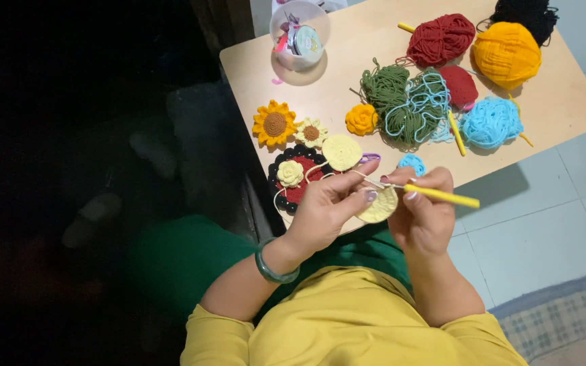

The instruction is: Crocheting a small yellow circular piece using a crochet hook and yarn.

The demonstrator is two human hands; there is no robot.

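A pale yellow crocheted disc (379,205) is held just off the near edge of the table (347,47), pinched at its left rim by the closed fingers of the left hand (327,210), with a cream strand of yarn (320,171) drawn over that hand. The right hand (423,210) is closed around a yellow crochet hook (442,196), whose handle points to the right and whose tip is set at the upper rim of the disc. On the near edge, directly beyond the hands, a red and black round piece (298,177) is laid, topped by a cream rose (289,173) and a pale yellow circle (341,152); an orange sunflower (274,124) and a smaller cream flower (311,132) are placed just behind it towards the left edge. A tangle of green yarn (391,98) mixed with light blue is spread over the middle, beside a small orange rose (361,119). Towards the right edge a light blue ball (491,123) is set, with an orange ball (507,54), a red skein (440,38) and black yarn (527,13) near the far right corner. At the far left corner a clear plastic cup (298,34) is stood, with small tools and a round white label seen inside. Bare tabletop is left between the cup and the flowers, and tiled floor (551,210) is open to the right of the hands.
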